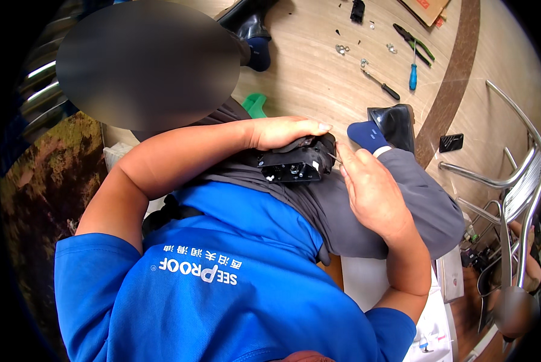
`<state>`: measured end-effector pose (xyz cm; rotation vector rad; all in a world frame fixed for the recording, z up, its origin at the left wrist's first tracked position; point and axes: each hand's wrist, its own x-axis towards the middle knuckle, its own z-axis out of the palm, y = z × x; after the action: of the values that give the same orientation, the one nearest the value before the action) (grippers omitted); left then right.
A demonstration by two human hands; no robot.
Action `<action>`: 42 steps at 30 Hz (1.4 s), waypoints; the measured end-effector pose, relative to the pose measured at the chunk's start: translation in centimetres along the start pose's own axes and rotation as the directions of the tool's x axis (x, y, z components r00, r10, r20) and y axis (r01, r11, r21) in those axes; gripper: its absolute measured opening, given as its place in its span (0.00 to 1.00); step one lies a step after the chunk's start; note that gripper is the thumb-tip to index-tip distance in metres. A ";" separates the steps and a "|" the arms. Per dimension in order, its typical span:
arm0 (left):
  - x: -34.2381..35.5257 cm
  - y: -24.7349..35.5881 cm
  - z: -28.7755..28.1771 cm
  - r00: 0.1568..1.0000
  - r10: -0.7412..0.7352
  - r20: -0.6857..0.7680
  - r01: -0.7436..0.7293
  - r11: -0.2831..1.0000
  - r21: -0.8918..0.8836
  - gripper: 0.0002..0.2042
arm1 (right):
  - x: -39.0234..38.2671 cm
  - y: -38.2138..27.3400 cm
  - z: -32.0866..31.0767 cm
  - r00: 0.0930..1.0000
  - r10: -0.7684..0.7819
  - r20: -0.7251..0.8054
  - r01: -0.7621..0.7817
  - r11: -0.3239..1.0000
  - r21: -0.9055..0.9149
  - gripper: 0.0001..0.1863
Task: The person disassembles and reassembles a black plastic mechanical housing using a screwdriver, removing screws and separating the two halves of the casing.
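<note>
Head view showed us a black housing (288,170) with small screw heads, which lay on the lap, upon the grey trousers (358,223) of the seated person, and between the two hands. We judged that the lap served as a workbench there, since it gave support from below and brought the part near to the eyes.

The left hand (282,131) was closed over the far edge of the housing, with the thumb stretched along the top; its other fingers were mostly hidden from us. In our opinion, this grasp was for steadiness, so that the part could not turn or slide. The right hand (373,190) was only partly curled, its fingers rather straight and close together, and it pinched a thin metal shaft (335,158) that pointed to the right end of the housing. What kind of tool this was, we could not tell, because the hand covered the rest of it.

On the floor, beyond the right foot, we saw black-and-green pliers (411,41), a blue-handled screwdriver (413,78), a black-handled screwdriver (390,92) and small metal pieces (341,49) in little groups. We supposed that they were laid there for easy reach, and grouped against loss.
</note>
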<state>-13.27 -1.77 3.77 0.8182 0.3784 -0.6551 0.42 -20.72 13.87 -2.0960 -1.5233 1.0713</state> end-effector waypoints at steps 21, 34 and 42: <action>0.0 0.1 -1.5 0.972 0.116 0.204 0.072 0.677 -0.732 0.41 | 0.0 0.6 0.7 0.961 0.113 -0.254 0.037 0.853 0.520 0.18; 0.2 -0.3 -1.4 0.973 0.124 0.192 0.067 0.647 -0.759 0.40 | 1.1 0.4 0.1 0.966 0.075 -0.249 0.041 0.903 0.428 0.18; 0.2 -0.3 -1.5 0.973 0.159 0.170 0.021 0.666 -0.745 0.40 | 1.3 0.6 0.9 0.950 0.013 -0.311 0.120 0.905 0.407 0.20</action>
<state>-13.43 -0.80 2.54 -0.0425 0.3657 -0.4448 0.36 -19.86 12.41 -1.8028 -1.0785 0.9036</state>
